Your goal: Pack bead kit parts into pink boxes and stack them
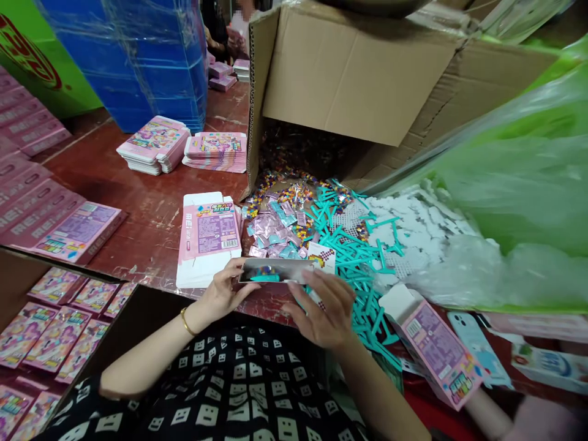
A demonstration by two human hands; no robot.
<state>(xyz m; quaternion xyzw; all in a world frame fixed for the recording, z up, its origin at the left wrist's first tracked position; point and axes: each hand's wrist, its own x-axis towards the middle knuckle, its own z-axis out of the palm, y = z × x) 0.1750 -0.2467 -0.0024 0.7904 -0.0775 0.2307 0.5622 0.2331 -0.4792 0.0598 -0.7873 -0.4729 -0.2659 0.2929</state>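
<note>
A small cardboard box (291, 269) lies sideways in front of my torso with its open side facing up. My left hand (225, 289) is closed around its left end. Inside the box I see a teal plastic piece (265, 278) and some small coloured bits. My right hand (327, 306) is at the right end, thumb below and fingers above, closed on a white card (324, 254) with a coloured pixel pattern. The fingers partly hide the card. Just beyond the hands lie small pink and blue sachets (271, 229) and a heap of teal T-shaped pieces (356, 263).
A large carton (340, 73) on its side spills bags of coloured beads. White pegboards (413, 233) lie at right. Flat box stacks (154, 141) and a flattened box (209, 233) are on the red table. Packed boxes (57, 337) fill a carton at lower left. Another person's arm holds a pink box (436, 346).
</note>
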